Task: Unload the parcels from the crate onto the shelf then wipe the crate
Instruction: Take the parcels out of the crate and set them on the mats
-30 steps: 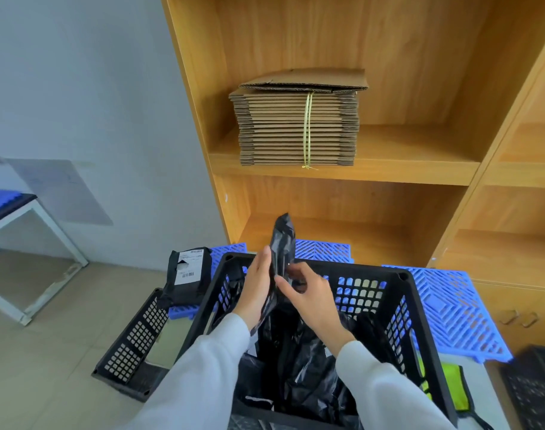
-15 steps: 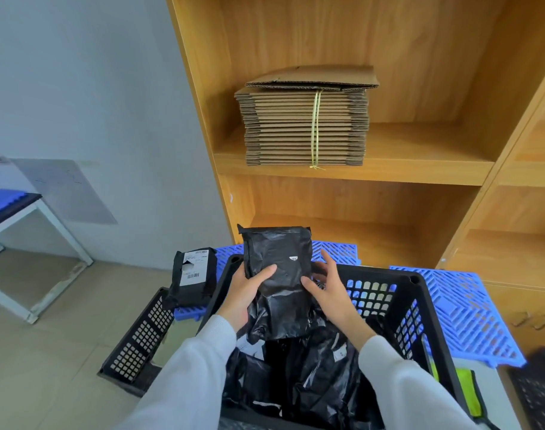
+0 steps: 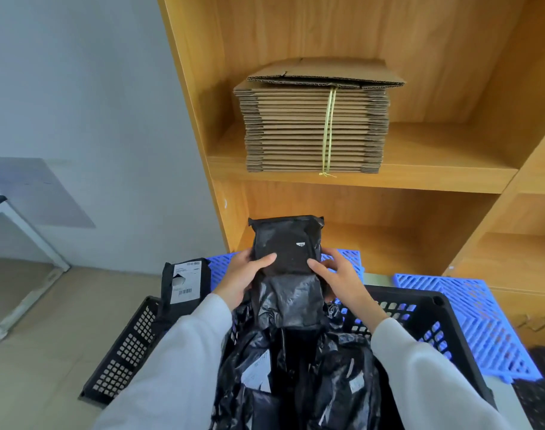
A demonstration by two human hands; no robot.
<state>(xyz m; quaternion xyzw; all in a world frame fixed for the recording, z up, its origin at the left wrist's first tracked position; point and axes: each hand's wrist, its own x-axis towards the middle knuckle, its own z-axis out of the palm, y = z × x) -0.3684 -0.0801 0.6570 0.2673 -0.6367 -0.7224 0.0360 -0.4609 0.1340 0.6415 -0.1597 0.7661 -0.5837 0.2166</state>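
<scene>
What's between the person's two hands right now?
In the head view, a black parcel sits between the left hand and the right hand. Both grip its sides, holding it up above the black crate.

The scene is lit brightly and evenly by soft light. Small shiny spots are seen on the black bags [image 3: 299,361] just below the hands. A soft dark shadow is cast inside the shelf [image 3: 420,178] above the hands. Straight lines are bent near the edges by the wide lens. The sleeves [image 3: 178,367] at the bottom are stretched and slightly blurred.
</scene>
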